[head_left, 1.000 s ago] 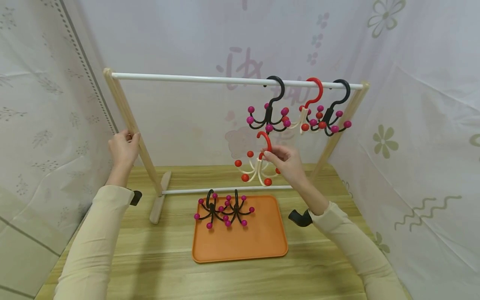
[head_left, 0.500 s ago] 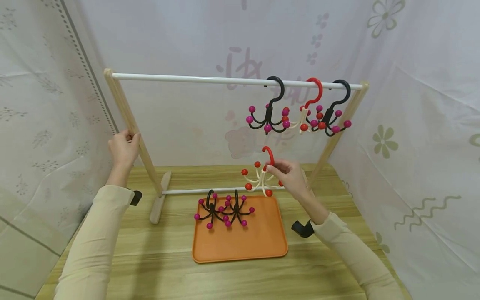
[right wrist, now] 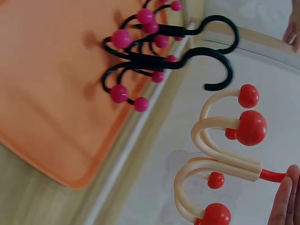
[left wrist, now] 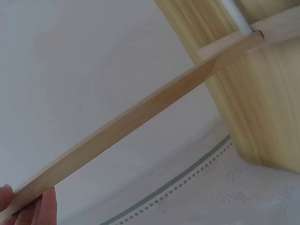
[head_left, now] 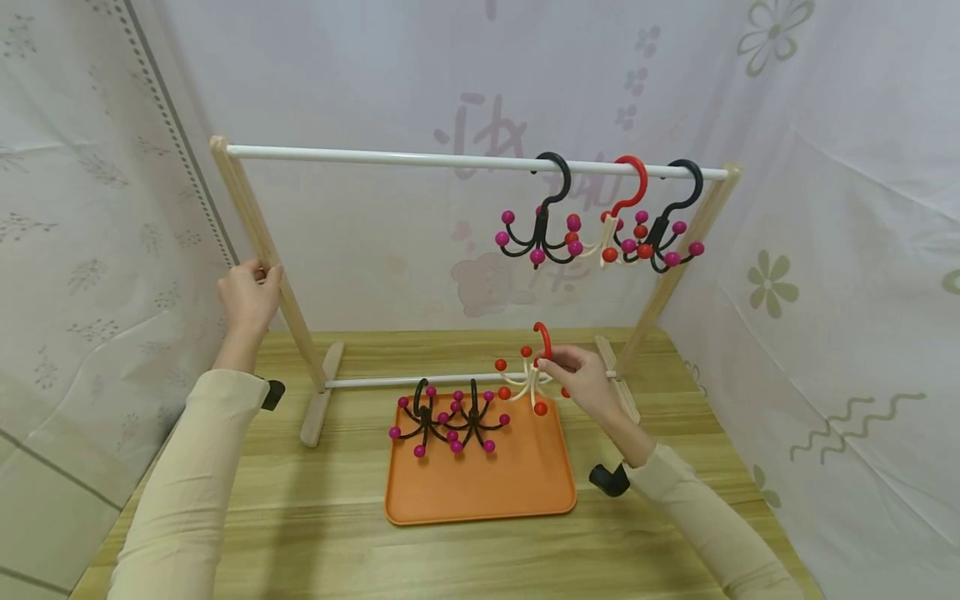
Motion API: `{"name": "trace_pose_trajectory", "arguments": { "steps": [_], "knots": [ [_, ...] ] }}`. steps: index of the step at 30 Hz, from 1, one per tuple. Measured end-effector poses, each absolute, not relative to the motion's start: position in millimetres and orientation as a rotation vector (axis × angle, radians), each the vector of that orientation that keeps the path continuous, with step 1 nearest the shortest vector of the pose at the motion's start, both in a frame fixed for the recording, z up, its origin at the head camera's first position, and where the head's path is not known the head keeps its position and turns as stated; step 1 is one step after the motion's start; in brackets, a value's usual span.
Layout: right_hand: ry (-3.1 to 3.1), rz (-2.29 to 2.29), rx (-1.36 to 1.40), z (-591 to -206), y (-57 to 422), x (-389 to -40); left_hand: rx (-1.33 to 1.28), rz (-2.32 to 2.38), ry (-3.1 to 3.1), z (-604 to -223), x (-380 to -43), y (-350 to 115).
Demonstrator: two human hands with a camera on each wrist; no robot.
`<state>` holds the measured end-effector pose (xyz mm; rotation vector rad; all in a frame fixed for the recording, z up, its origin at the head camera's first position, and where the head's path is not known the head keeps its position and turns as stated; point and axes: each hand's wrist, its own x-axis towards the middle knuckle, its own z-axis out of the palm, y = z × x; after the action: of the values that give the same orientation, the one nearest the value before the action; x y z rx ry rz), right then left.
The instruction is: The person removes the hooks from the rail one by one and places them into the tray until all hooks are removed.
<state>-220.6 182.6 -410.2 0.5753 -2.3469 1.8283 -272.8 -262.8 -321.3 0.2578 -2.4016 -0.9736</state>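
My right hand [head_left: 585, 379] pinches the red neck of a cream hook hanger [head_left: 533, 383] with red ball tips, above the tray's back right edge. In the right wrist view the same cream hanger [right wrist: 225, 164] shows its curved arms, with fingertips [right wrist: 283, 197] at its red hook. Two black hook hangers [head_left: 425, 421] with magenta balls stand on the orange tray [head_left: 480, 492], toward its back left. My left hand [head_left: 251, 300] grips the left wooden post [head_left: 251, 208] of the rack; the left wrist view shows fingers [left wrist: 47, 208] around that post [left wrist: 126, 119].
From the white rail [head_left: 360, 156] hang a black hanger [head_left: 540, 229], a cream and red hanger [head_left: 609, 233] and another black hanger [head_left: 658, 229], toward the right post [head_left: 675, 267]. A lower white bar [head_left: 375, 382] runs behind the tray. Printed curtains surround the wooden table [head_left: 337, 533].
My right hand has lowered the cream hanger from just below the rail toward the tray, drifting slightly right. The left hand stays on the post.
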Motion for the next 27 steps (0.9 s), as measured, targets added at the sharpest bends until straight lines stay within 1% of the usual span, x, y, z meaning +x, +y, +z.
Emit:
{"name": "trace_pose_trajectory", "arguments": {
  "steps": [3, 4, 8, 10, 11, 14, 16, 23, 27],
  "knots": [
    [-2.283, 1.841, 0.661, -424, 184, -222, 0.260, -0.962, -2.407, -321, -273, -263],
    [-2.246, 1.874, 0.704, -446, 189, -234, 0.260, -0.958, -2.409, -321, -273, -263],
    [-2.272, 1.911, 0.641, -459, 190, -230, 0.259, -0.946, -2.417, -321, -273, -263],
    [-2.342, 1.911, 0.560, -458, 188, -225, 0.255, -0.944, -2.416, -321, -273, -263],
    [-2.388, 1.894, 0.504, -439, 182, -210, 0.254, -0.944, -2.415, -320, -273, -263],
    [-2.461, 1.879, 0.441, -434, 177, -202, 0.255, -0.939, -2.416, -320, -272, -263],
    [-2.471, 1.885, 0.422, -437, 176, -201, 0.258, -0.936, -2.413, -320, -272, -262],
    [-2.469, 1.854, 0.316, -482, 176, -208, 0.251, -0.932, -2.417, -321, -272, -263],
    [-2.427, 1.818, 0.349, -498, 175, -209, 0.253, -0.941, -2.419, -321, -273, -264]
  ]
}}
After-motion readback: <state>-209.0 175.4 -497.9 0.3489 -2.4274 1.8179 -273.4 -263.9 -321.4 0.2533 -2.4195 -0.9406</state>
